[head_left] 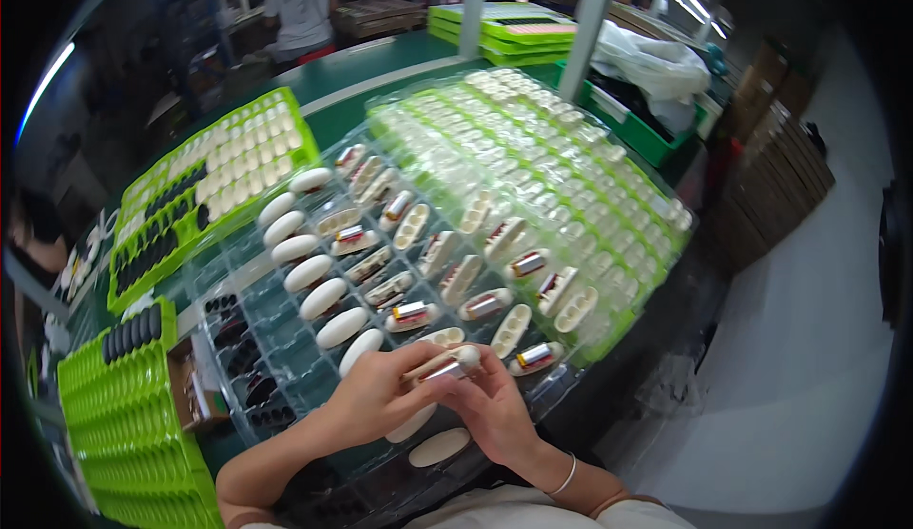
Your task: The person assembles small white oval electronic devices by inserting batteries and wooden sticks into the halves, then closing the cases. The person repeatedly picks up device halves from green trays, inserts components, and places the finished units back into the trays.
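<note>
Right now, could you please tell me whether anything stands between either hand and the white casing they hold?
Nothing visible does: the left hand and the right hand both touch the white casing directly.

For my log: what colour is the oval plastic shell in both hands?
The shell is cream; the head view shows it best.

A thin, pale, rounded bracelet (571, 473) circles the right wrist, with the bare right hand (495, 413) just above it, the bare left hand (376, 391) farther to its left, and a plain off-white cloth garment (504, 510) below it.
</note>
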A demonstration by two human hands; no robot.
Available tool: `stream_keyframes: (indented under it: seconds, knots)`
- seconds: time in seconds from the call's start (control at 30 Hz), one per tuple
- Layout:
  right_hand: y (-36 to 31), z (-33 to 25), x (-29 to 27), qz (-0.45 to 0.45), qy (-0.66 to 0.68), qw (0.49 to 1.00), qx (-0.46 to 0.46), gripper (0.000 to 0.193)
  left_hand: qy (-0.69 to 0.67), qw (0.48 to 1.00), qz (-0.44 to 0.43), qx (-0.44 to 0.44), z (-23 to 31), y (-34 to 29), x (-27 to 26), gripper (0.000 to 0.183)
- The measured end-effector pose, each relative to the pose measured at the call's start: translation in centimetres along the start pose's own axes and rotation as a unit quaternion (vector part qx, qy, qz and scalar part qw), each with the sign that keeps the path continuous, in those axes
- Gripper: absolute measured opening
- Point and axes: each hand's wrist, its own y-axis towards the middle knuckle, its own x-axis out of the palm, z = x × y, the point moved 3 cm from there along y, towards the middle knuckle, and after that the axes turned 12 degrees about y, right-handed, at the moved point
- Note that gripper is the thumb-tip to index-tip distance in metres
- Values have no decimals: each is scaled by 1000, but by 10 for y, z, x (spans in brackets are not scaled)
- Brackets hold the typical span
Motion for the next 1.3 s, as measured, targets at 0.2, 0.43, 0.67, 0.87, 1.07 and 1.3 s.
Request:
stream_keyframes:
  seconds: [0.2, 0.43, 0.67, 0.87, 1.07, 1.3]
  knots:
    - [2, 3, 12, 6, -38, 999, -21, 31, 18, 1000, -8, 15, -2, -6, -4, 33]
    - [-1, 5, 7, 38, -16, 998, -40, 33, 16, 1000, -7, 0, -7, -7, 1, 38]
    - [-1, 5, 10, 30, -51, 997, -47, 35, 4, 1000, 0, 0, -7, -9, 1, 42]
    - [-3, 3, 4, 40, -50, 996, -69, 40, 10, 1000, -14, 7, -3, -8, 0, 43]
    - [0, 4, 7, 29, -34, 997, -69, 42, 73, 991, 110, -24, -6, -7, -28, 31]
    - [-4, 2, -1, 32, -17, 997, -75, 44, 258, 847, 465, 1, -50, 21, -156, 18]
